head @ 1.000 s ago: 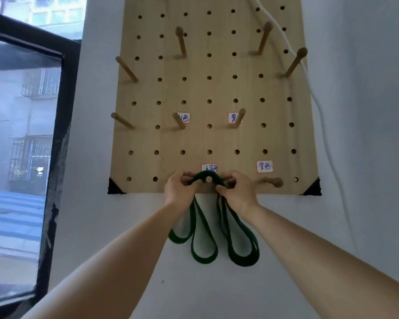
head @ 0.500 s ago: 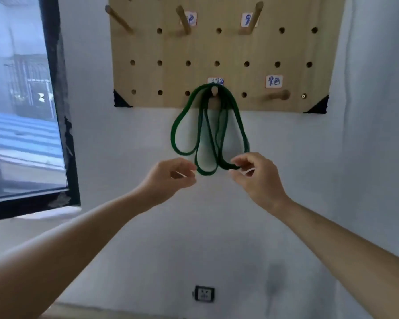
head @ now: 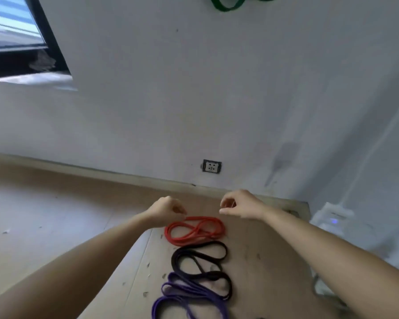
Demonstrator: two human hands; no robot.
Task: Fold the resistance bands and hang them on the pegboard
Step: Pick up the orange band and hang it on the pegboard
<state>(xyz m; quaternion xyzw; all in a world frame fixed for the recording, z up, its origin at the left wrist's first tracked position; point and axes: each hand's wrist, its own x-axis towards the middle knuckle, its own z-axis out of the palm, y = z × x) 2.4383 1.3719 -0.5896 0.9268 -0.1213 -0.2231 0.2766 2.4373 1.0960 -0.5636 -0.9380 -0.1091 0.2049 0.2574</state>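
Note:
Three coiled resistance bands lie in a row on the floor: a red band [head: 195, 230] farthest, a black band [head: 202, 261] in the middle, a purple band [head: 184, 300] nearest. My left hand [head: 165, 209] hovers just above the red band's left end, fingers loosely curled and holding nothing. My right hand [head: 240, 203] hangs above its right end, fingers curled and apart, also holding nothing. Only the bottom loops of the green band [head: 226, 4] show at the top edge. The pegboard is out of view.
A wall socket [head: 212, 166] sits low on the white wall above the skirting. A dark window frame [head: 48, 42] is at upper left. A white device [head: 332, 217] with a blue light stands on the floor at right, with a cable near it.
Both hands let go of the green band hung on its peg and dropped toward the floor. The view tilted down, so the pegboard left the frame and the floor bands appeared.

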